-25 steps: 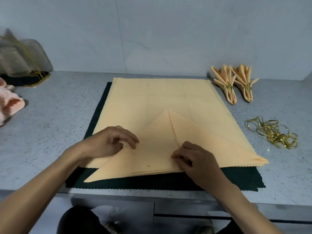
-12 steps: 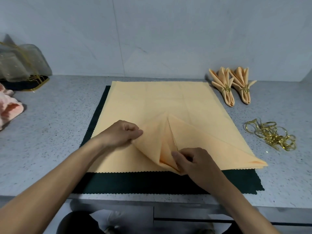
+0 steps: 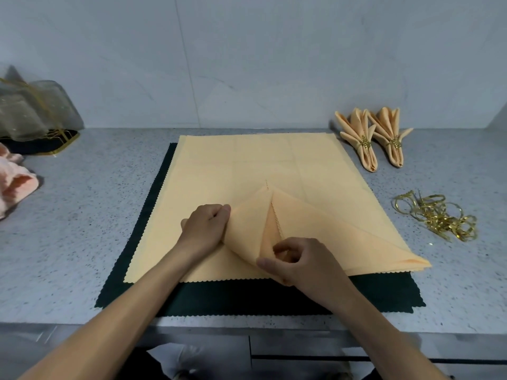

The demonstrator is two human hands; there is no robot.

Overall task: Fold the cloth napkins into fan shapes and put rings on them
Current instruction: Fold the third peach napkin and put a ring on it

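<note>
Item in hand: the peach napkin [image 3: 247, 171], lying flat on the dark green mat [image 3: 247, 297] at the middle of the speckled counter [image 3: 90, 215]; its near corners are folded in to meet at a centre seam, and we judge the folding step well short of the fan shape. Our left hand [image 3: 204, 229] grips the left flap with curled fingers and lifts it over toward the seam; our right hand [image 3: 299, 263] pinches the fabric at the bottom of the seam between thumb and curled fingers. Next move, as we judge it: lay the lifted flap down along the seam and crease it, keeping the point sharp and the right-hand pinch firm so the layers do not slip. Other stock: two finished napkins [image 3: 373, 141], ringed in gold, at the far right near the wall; a loose heap of gold rings [image 3: 436, 216] right of the mat, well apart from our hands; a pink cloth [image 3: 13, 182] and a sheer pouch [image 3: 30, 111] at far left. Nothing lies across the working area.
</note>
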